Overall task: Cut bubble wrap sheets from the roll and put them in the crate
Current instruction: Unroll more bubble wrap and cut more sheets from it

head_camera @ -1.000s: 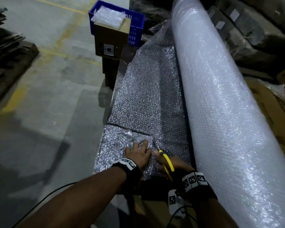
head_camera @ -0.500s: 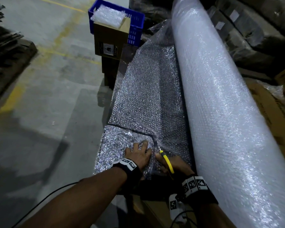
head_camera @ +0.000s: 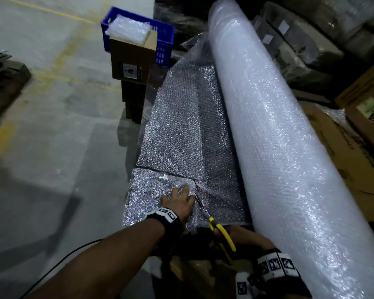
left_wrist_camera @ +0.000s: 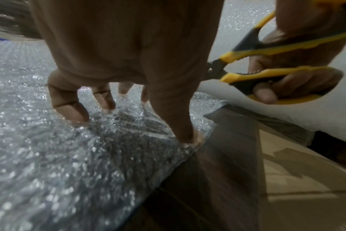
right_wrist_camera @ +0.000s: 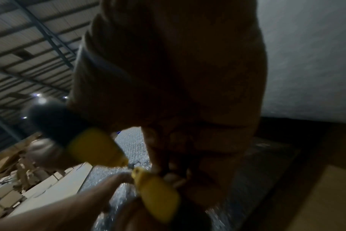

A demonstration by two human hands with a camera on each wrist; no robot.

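Left hand (head_camera: 180,203) — fingertips pressing bubble wrap (head_camera: 181,134) | right hand (head_camera: 242,238) — gripping scissors (head_camera: 216,225)

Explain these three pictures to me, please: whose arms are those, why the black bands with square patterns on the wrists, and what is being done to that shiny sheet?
No machine here: a person works with bare hands and wears three cameras. The wide picture comes from one on the head, looking down at both arms. The other two come from cameras strapped to the wrists, hence the patterned bands; each looks along its own hand.

A big bubble wrap roll lies on cardboard boxes, with a bubble wrap sheet pulled out flat beside it. The left hand presses the sheet down with spread fingertips. The right hand grips yellow-handled scissors, whose blades point into the sheet close beside the left hand.

At the far end stands a blue crate, partly behind a cardboard box with pieces of bubble wrap heaped on top.
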